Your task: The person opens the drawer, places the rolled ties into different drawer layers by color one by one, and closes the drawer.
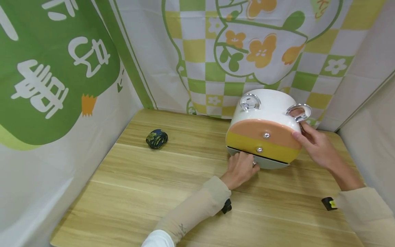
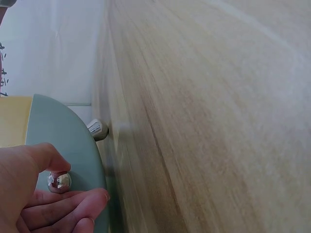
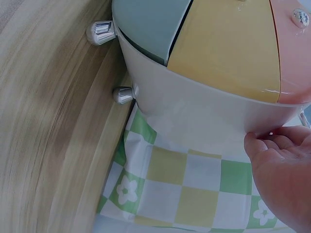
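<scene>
A small rounded chest [image 1: 262, 125] stands at the far right of the wooden table [image 1: 123, 185], its front turned toward the person. The left hand [image 1: 242, 168] pinches the knob [image 2: 59, 182] of the bottom green drawer [image 1: 273, 163] between thumb and fingers, apparently because that is the drawer's only handhold. The right hand [image 1: 318, 145] grips the chest's right side, thumb at the front edge and fingers on the white wall, seemingly to steady the light-looking body against the other hand's pull. Short metal feet [image 3: 101, 32] lift the chest off the tabletop. A dark gap shows along the bottom drawer's top edge, but what lies inside cannot be seen; the yellow drawer [image 1: 243, 143] and orange drawer above look closed. A patterned cloth roll [image 1: 156, 139] sits well apart at far left.
</scene>
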{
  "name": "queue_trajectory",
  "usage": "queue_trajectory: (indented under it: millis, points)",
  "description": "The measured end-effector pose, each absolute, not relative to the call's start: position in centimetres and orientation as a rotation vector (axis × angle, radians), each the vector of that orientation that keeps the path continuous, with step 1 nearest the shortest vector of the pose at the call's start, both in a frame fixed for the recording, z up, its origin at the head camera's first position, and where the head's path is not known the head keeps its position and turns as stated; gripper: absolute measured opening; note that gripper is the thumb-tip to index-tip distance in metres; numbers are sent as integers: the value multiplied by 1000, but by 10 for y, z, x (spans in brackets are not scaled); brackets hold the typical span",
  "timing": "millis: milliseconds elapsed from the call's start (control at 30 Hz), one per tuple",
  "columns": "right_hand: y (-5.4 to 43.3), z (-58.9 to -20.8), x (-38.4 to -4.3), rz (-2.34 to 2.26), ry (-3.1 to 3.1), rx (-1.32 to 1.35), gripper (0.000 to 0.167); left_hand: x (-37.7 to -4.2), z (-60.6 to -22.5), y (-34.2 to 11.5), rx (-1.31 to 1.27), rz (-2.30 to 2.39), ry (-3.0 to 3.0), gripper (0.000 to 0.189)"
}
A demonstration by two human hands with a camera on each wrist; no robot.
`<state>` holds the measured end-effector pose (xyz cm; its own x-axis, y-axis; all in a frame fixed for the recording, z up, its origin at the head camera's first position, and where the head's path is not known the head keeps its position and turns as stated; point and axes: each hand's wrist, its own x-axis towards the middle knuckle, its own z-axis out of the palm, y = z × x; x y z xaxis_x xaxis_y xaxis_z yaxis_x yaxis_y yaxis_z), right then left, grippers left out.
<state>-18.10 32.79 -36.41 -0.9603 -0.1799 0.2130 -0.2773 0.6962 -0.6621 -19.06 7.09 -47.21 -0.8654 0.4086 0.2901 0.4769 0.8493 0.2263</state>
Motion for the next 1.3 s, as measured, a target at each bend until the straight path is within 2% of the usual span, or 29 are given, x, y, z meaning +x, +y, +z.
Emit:
queue_trajectory:
  millis: [1300]
  points:
    - [327,-364,-181,1120,-2768,377,67,-165,-469,59,-809,-412,-2804,52]
